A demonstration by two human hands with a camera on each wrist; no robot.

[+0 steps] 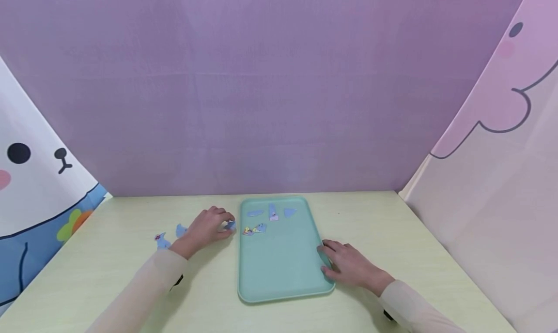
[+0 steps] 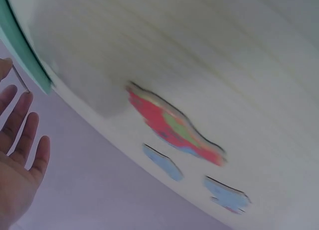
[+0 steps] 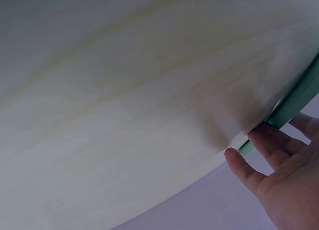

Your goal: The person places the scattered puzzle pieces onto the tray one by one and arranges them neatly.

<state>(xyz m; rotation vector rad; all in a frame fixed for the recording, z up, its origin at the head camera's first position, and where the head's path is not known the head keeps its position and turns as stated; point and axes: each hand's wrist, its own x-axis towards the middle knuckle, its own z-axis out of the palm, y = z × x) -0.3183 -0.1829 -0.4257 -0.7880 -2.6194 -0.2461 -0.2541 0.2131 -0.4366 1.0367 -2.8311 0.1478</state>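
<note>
At the left edge of the green tray (image 1: 283,260), my left hand (image 1: 207,229) pinches a small flat blue puzzle piece (image 1: 229,225) between thumb and fingertips. Seen edge-on in the left wrist view, this held puzzle piece (image 2: 21,79) is a thin sliver. My right hand (image 1: 348,265) holds the tray's right rim, thumb and fingers around it; the right wrist view has the fingers (image 3: 271,143) against the green side. Inside the tray's far end lie a blue piece (image 1: 255,213), an upright piece (image 1: 273,212), a triangular piece (image 1: 289,212) and a colourful cluster (image 1: 255,230).
Left of the tray, a red-and-blue piece (image 1: 162,241) and a blue piece (image 1: 180,230) lie on the pale table (image 1: 209,294). The left wrist view shows a red-and-green piece (image 2: 174,125) with two blue ones. A purple curtain (image 1: 261,105) hangs behind the table.
</note>
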